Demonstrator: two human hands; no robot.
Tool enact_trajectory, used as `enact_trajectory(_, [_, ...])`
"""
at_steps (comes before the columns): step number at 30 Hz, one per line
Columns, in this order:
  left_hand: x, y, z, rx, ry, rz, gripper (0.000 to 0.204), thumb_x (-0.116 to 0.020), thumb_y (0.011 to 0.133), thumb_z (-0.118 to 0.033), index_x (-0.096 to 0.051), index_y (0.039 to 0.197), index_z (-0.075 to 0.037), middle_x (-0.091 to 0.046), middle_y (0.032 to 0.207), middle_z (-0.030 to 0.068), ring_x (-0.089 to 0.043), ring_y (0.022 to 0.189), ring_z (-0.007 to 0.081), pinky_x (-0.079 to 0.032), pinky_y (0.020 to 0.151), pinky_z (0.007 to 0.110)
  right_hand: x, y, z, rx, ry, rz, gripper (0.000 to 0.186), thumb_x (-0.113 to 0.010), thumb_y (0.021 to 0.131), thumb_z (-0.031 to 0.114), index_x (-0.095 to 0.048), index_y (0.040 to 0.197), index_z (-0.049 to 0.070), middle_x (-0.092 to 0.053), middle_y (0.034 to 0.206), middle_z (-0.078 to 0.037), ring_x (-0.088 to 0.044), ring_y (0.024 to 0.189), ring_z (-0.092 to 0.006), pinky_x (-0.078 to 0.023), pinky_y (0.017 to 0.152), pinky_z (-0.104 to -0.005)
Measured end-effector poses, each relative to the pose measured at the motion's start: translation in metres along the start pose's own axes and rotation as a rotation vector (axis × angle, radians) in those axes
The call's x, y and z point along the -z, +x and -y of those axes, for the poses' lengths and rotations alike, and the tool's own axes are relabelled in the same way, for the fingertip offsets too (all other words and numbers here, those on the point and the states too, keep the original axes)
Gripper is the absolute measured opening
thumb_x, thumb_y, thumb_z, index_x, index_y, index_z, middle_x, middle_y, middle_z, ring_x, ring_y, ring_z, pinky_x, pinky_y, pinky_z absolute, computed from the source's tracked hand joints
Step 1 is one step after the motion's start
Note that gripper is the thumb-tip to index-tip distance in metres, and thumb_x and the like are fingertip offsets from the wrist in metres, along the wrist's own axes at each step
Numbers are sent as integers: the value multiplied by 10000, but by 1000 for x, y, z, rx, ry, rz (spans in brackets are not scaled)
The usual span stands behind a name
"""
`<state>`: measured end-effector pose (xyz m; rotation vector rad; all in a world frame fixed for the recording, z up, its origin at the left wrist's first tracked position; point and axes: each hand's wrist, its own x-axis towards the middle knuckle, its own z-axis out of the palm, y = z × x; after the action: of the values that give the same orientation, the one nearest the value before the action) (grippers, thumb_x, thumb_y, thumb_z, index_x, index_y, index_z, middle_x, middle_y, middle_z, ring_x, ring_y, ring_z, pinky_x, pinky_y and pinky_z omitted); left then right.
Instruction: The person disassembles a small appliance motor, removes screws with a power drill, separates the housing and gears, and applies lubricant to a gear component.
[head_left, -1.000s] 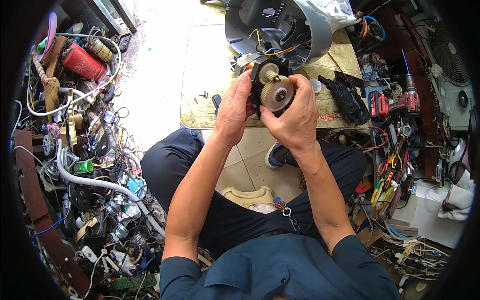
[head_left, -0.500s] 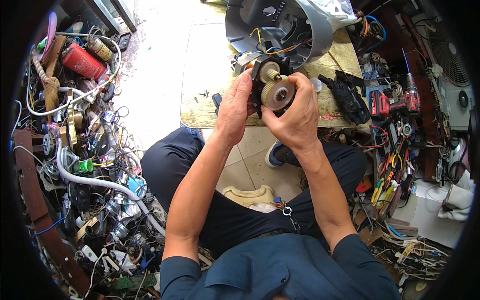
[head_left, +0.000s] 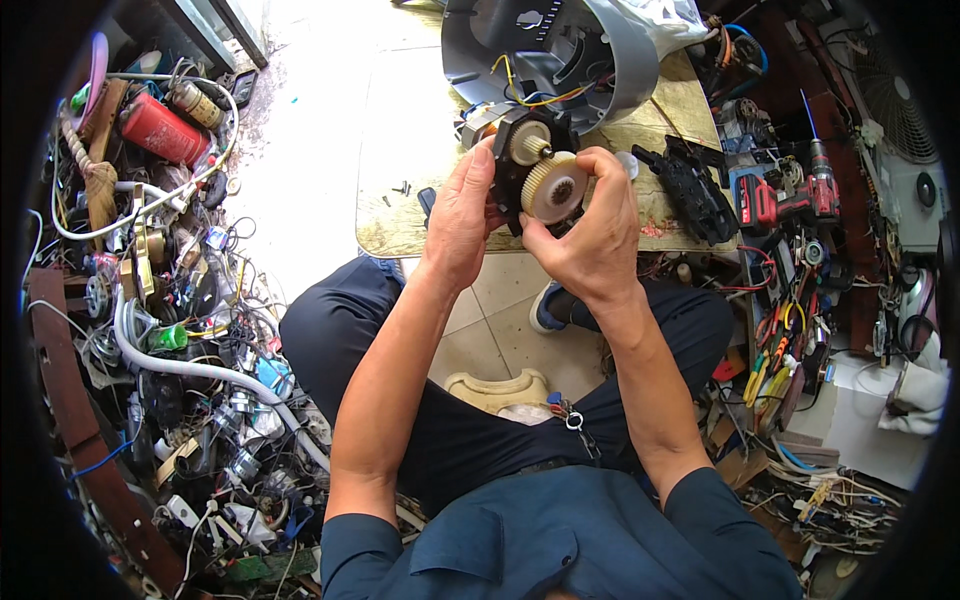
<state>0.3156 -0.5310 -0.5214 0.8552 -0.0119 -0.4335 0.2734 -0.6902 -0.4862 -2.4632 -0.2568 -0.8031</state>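
A motor gearbox with a black frame [head_left: 507,178] is held up over the near edge of the wooden table. My left hand [head_left: 462,212] is closed on its left side, with the fingers mostly hidden behind it. My right hand [head_left: 597,235] pinches the rim of a large cream plastic gear [head_left: 553,188] between thumb and fingers. A smaller cream gear [head_left: 529,143] sits just above it on the same frame. Behind the gearbox, a grey cylindrical appliance housing [head_left: 632,80] lies open toward me, and yellow and blue wires [head_left: 515,88] run out of it.
On the wooden table [head_left: 390,225] lie a few small screws [head_left: 402,188] and a black plastic part [head_left: 690,190]. A red cordless drill [head_left: 785,197] rests at the right, above several pliers [head_left: 765,365]. Piled scrap, cables and a red canister [head_left: 165,130] crowd the left.
The large gear has turned or tilted slightly in my right fingers, and its face looks paler. Both hands keep their hold; the whole view has shifted a little.
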Motion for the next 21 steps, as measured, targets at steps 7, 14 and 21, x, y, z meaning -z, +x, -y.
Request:
enact_trajectory(7, [0,0,1,-1,4,3,563,-451,1151,-495,-490,1574,-127,-701,1283,33,-711,1060,103,-599,869,275,7,-2,0,11,-13,1,717,-855,643,123,-497,1255,17,-606,1223,-188,-620,1074,-412,-480,967,-492])
enact_trajectory(14, [3,2,3,-17,0,9,553,-473,1143,-501,-517,1550,-130,-700,1268,23,-699,1051,91,-591,862,268,15,-4,2,24,-9,4,751,-886,646,112,-489,1275,6,-615,1264,-213,-641,1123,-406,-503,1002,-460])
enact_trajectory(21, [0,-3,-5,-14,-26,22,495,-476,1151,-471,-580,1491,-127,-700,1290,15,-677,1148,107,-574,956,305,16,-2,9,34,7,-2,722,-881,647,94,-494,1251,21,-615,1241,-224,-630,1109,-418,-494,987,-489])
